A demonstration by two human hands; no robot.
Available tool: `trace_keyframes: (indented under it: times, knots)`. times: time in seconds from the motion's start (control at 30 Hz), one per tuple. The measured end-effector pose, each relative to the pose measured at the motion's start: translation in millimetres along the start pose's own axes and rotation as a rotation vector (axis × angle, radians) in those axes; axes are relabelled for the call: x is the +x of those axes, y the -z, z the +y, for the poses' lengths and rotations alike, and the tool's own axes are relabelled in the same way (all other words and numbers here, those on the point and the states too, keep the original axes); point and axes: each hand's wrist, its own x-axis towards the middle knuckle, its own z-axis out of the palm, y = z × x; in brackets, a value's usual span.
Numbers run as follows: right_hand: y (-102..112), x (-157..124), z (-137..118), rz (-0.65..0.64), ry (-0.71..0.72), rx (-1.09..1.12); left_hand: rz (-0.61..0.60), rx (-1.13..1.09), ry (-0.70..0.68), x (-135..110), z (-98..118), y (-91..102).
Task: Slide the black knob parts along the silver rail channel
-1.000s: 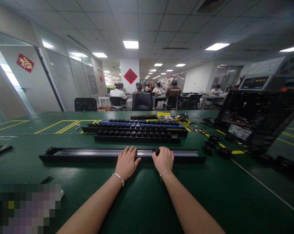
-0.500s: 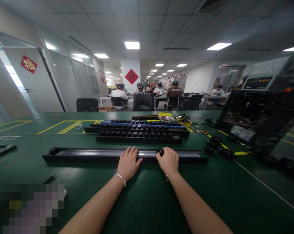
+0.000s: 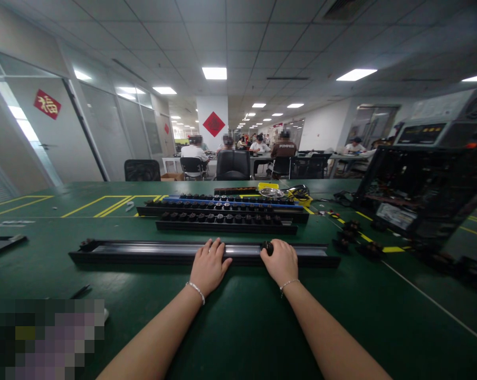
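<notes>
A long black channel-shaped rail [image 3: 143, 257] with a shiny metal strip inside lies across the green table in front of me. My left hand [image 3: 209, 264] rests on the middle of the rail, fingers stretched over it and the thumb apart. My right hand [image 3: 280, 259] is farther right on the rail, its fingers closed round a small round black part [image 3: 267, 247]. Most of that part is hidden by the fingers. At the rail's left end sits another small black piece [image 3: 87, 244].
Behind the rail lie more black rails [image 3: 226, 227] filled with rows of round black parts. Several loose black parts [image 3: 347, 237] lie to the right, near an opened computer case [image 3: 416, 195]. A yellow container [image 3: 302, 199] stands at the back. People sit at far tables.
My right hand has slid a little to the right along the rail with the black part in its fingers. My left hand has stayed in place.
</notes>
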Motion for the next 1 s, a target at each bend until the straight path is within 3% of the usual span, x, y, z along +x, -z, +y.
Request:
trace_keyframes:
  times: [1.0]
  knots:
    - [8, 2, 10, -0.017, -0.023, 0.002, 0.013, -0.018, -0.005, -1, 1, 2.9]
